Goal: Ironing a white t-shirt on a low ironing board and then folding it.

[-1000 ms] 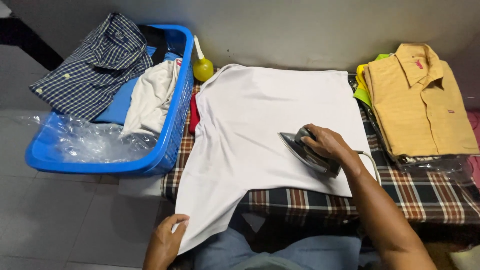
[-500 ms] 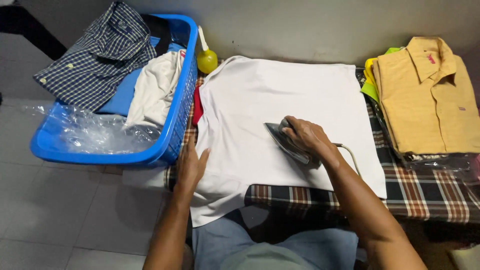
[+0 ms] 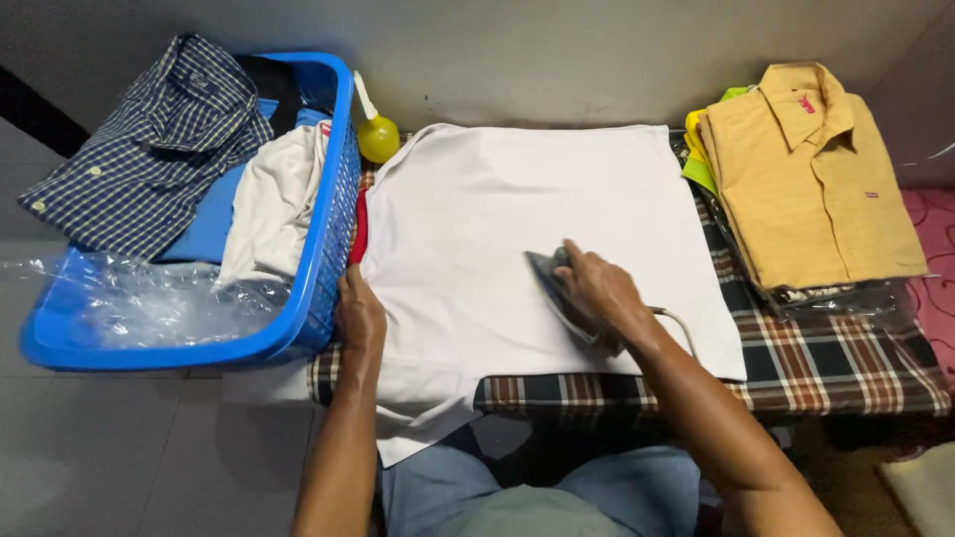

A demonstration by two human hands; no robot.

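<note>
white cloth dominates the scene: a white shirt (image 3: 517, 229) lies spread flat on a plaid-covered ironing table (image 3: 836, 363), its lower edge hanging over the near side toward the person's lap. the right hand (image 3: 597, 288) is clenched around the handle of a dark iron (image 3: 562, 298), whose soleplate rests on the shirt a little right of its middle and toward the near edge, tip pointing up and left. a cord (image 3: 676, 323) trails from the back of the iron across the shirt's lower right part. the left hand (image 3: 360, 313) lies open, palm down, pressing the shirt's left edge, fingers grasping nothing. just left of the shirt stands a blue laundry basket (image 3: 308, 298) holding a checked shirt (image 3: 149, 169), a cream garment (image 3: 274, 204) and clear plastic wrap (image 3: 149, 303). a yellow spray bottle (image 3: 378, 134) sits at the shirt's upper left corner, between shirt and basket. right of the shirt, on the table's far end, lies a folded mustard shirt (image 3: 811, 179) atop other folded clothes.
</note>
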